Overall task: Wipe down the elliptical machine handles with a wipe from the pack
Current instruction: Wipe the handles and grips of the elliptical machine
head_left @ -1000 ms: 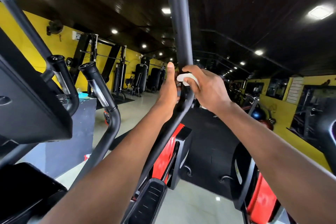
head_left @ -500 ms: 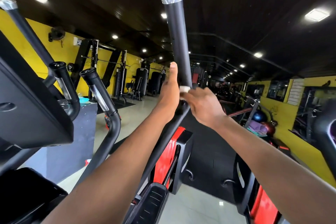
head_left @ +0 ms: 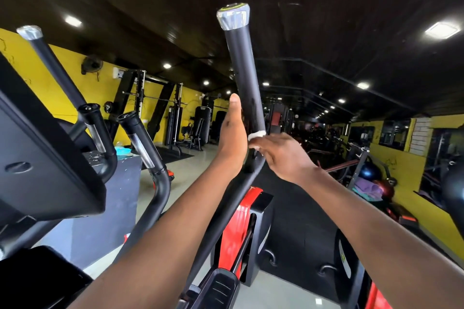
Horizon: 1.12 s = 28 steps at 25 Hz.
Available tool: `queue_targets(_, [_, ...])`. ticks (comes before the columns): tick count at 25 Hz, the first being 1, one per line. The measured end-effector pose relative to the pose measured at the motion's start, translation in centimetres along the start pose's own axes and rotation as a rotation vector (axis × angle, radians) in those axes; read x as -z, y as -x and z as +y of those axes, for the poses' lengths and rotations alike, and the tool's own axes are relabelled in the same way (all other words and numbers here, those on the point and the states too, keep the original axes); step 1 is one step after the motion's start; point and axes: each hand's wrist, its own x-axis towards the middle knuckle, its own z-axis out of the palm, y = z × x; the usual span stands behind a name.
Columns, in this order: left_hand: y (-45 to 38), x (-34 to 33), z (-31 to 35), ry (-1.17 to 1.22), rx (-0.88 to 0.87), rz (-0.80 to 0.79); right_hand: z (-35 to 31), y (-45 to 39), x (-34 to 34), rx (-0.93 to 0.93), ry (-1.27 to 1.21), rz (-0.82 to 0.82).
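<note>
While the wipe (head_left: 256, 136) sits bunched low on the right handle (head_left: 244, 78), the right hand (head_left: 281, 155) pinches it against the black grip, fingers curled round the far side of the bar. Only a small white edge of the wipe shows above the knuckles. The left hand (head_left: 232, 138) lies flat along the near left side of the same handle, thumb pointing up, fingers straight as far as they show, bracing the bar instead of clutching it. The two hands are close together, one either side of the handle, not touching each other.

Most of the grip above the hands, up to the silver end cap (head_left: 233, 16), looks untouched by the wipe at this moment. The left handle (head_left: 54, 65) stands well apart at far left, with two short fixed grips (head_left: 118, 133) between. No pack of wipes is visible.

Risks, as I judge them: the wipe is folded so small that it may cover only a narrow strip and leave the far side of the grip unwiped. A loose pinch could let it slide out and drop to the floor. Since the left hand only braces, the pivoting bar may swing away under a hard upward stroke
</note>
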Motion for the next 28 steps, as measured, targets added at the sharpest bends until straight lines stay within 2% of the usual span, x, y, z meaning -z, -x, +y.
queue_targets(2, [-0.5, -0.1, 0.4, 0.022, -0.028, 0.025, -0.6, -1.0, 1.5, 0.017, -0.012, -0.038])
queue_targets(6, [-0.6, -1.1, 0.6, 0.032, -0.047, 0.059, -1.4, -5.3, 4.7, -0.034, 0.041, 0.324])
queue_targets(7, [-0.5, -1.2, 0.6, 0.04, -0.046, 0.065, -1.2, -5.4, 4.5, -0.051, 0.036, 0.344])
queue_targets(8, [-0.3, -1.1, 0.8, 0.04, -0.043, 0.073, -0.8, -4.8, 4.0, -0.053, 0.012, 0.289])
queue_targets(11, [-0.6, -0.5, 1.6, 0.063, -0.106, 0.071, -0.1, -1.5, 2.1, -0.031, -0.03, -0.021])
queue_targets(12, [-0.7, -0.4, 2.0, 0.087, -0.127, 0.069, -0.1, -1.3, 2.3, -0.031, -0.023, -0.069])
queue_targets(13, [-1.0, -0.5, 2.5, 0.104, -0.141, 0.054, -0.1, -2.0, 2.9, -0.032, -0.024, -0.039])
queue_targets(17, [-2.0, -1.0, 2.5, 0.132, -0.123, 0.047, -1.3, -6.9, 5.7, -0.207, -0.232, 0.29])
queue_targets(19, [-2.0, -0.9, 2.9, 0.128, -0.111, 0.045, -1.2, -6.1, 5.1, -0.241, -0.255, 0.24])
queue_targets(22, [-2.3, -0.7, 3.2, 0.142, -0.058, 0.049, -1.2, -2.5, 3.5, -0.251, -0.177, 0.05])
queue_targets(23, [-2.2, -0.8, 3.3, 0.142, -0.036, 0.056, -0.8, -2.7, 3.7, -0.244, -0.141, 0.06])
queue_targets(25, [-2.3, -1.3, 3.4, 0.168, -0.025, 0.055, -1.0, -5.2, 5.1, -0.22, -0.147, 0.2])
queue_targets(28, [-2.8, -1.5, 5.1, 0.224, -0.091, 0.078, -2.2, -8.6, 6.5, -0.197, -0.308, 0.327])
